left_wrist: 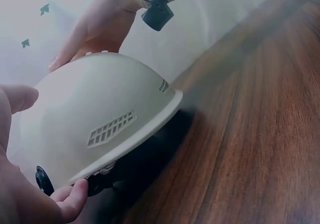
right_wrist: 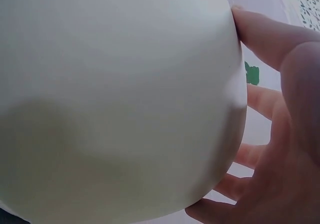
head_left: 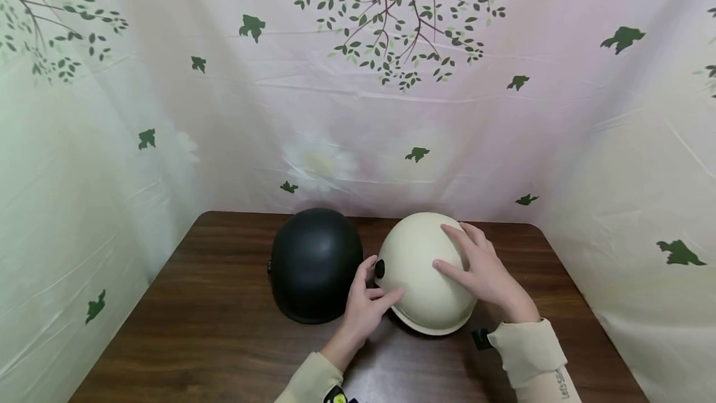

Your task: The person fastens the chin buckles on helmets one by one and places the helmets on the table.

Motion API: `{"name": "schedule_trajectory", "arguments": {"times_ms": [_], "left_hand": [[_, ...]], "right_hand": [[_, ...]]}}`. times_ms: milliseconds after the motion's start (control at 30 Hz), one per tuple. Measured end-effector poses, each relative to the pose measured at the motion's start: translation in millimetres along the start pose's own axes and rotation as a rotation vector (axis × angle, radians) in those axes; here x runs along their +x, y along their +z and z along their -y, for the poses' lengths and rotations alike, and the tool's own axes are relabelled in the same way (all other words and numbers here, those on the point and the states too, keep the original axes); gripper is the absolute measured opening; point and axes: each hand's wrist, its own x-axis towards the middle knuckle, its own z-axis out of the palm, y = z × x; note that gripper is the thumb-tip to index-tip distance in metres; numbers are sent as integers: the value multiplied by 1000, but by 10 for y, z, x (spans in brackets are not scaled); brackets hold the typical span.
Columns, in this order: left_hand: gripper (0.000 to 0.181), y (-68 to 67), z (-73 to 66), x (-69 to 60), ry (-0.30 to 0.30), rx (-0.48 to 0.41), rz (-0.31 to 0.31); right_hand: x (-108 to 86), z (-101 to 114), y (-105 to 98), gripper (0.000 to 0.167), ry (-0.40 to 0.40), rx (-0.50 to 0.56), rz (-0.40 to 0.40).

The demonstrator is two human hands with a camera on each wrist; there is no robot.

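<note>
On the wooden table stands a cream-white helmet (head_left: 416,288), smooth and domed, with a round black knob (head_left: 380,268) on its left side. My left hand (head_left: 360,313) holds its left edge; in the left wrist view the thumb lies over the shell and the fingers (left_wrist: 75,199) bend at the rim near the knob. A slotted vent (left_wrist: 111,129) shows above that rim, with dark shadow beneath. Spread over the dome's right side, my right hand (head_left: 489,272) rests its thumb and fingers (right_wrist: 250,181) on the shell. The helmet's inside is mostly hidden.
A black helmet (head_left: 316,266) stands dome up just left of the white one, close to my left hand. The brown table (head_left: 212,316) has rounded far corners. Behind it hangs a pale curtain (head_left: 358,123) printed with leaves and birds.
</note>
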Motion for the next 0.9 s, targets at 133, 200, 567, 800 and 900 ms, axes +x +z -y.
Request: {"name": "schedule_trajectory", "arguments": {"times_ms": [133,200,567,800,900], "left_hand": [[79,-11,-38,17,43,-40,-13],[79,-14,-56,24,63,-56,-14],[83,-23,-138,1,81,-52,-27],[82,-33,-171,3,55,-116,-11],[83,-38,-184,8,57,-143,-7]], "right_hand": [[-11,-19,-19,77,17,39,0],[-17,-28,-31,77,20,58,-2],[-45,-97,-100,76,17,148,22],[-49,-149,-123,75,5,152,37],[-41,-159,-122,75,-2,155,38]]}}
